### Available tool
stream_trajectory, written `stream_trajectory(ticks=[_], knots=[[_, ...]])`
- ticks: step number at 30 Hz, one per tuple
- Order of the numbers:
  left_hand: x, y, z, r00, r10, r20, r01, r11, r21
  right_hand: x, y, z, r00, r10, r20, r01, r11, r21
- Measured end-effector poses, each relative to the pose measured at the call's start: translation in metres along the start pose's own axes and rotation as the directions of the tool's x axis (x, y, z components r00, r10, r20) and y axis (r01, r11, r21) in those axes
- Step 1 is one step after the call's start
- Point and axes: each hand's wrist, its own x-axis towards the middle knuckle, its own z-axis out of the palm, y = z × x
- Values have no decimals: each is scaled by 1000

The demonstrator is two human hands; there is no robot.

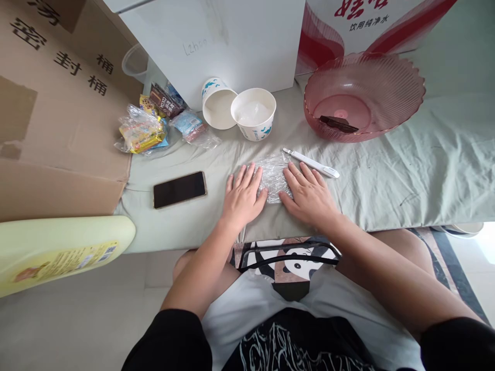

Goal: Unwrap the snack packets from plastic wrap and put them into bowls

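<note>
in the head view, a crumpled sheet of clear plastic wrap (274,181) lies on the cloth-covered bench (390,190), close to its near edge and between the person's two hands. the left hand (243,197) is palm down on the left side of the wrap, fingers stretched out toward the far side, released rather than clenched. the right hand (309,196) mirrors it on the right side, also flat with fingers extended, pressing on the wrap's edge or the cloth just beside it; which of the two is hard to tell.

a white utility knife (311,163) lies slantwise just beyond the right fingers, its tip by the far right corner of the wrap. to the left of the left hand, well apart from it, is a smartphone (180,189) with a dark screen.

farther off, an upright paper cup (254,131) stands beside a second paper cup (218,108) lying on its side. left of them is a heap of snack packets (145,129). at far right is a translucent pink ribbed bowl (390,95) with dark brown pieces (338,124) inside.
</note>
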Motion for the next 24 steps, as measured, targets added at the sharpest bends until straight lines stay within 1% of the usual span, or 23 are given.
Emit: stream_trajectory(ticks=[2,4,5,7,11,12,13,15,16,17,18,21,22,24], knots=[[2,-5,1,992,-36,-123,31,999,-45,1,0,-1,999,8,-37,-7,1000,16],[5,-9,1,959,-123,-256,106,991,-81,3,-1,-2,997,3,-75,0,999,41],[6,-11,1,941,-163,-296,141,986,-94,3,-2,-2,996,-3,-86,7,999,52],[7,-12,1,922,-211,-325,186,977,-107,4,-3,-1,996,-14,-87,21,997,70],[7,-13,-4,887,-268,-377,247,963,-103,3,-3,1,994,-57,-95,68,991,111],[7,-14,-6,887,-272,-372,252,962,-103,2,-3,1,992,-76,-105,89,988,124],[7,-16,-8,897,-273,-347,252,962,-105,2,-3,1,989,-93,-115,109,985,136],[6,-21,-12,927,-271,-260,251,962,-109,2,-3,2,985,-117,-129,136,980,148],[6,-24,-13,934,-277,-226,259,960,-107,2,-2,3,983,-123,-132,143,978,151],[6,-26,-15,932,-293,-213,278,956,-97,2,-2,4,983,-126,-133,146,977,152],[5,-27,-17,921,-318,-226,307,948,-83,2,-2,5,983,-126,-134,147,977,153],[3,-27,-23,864,-394,-312,400,915,-48,3,-2,7,983,-126,-137,146,978,151],[3,-26,-24,857,-411,-311,419,907,-44,3,-2,8,982,-126,-140,146,978,148],[2,-24,-25,869,-422,-256,429,903,-35,3,-2,9,981,-125,-148,146,979,142]])
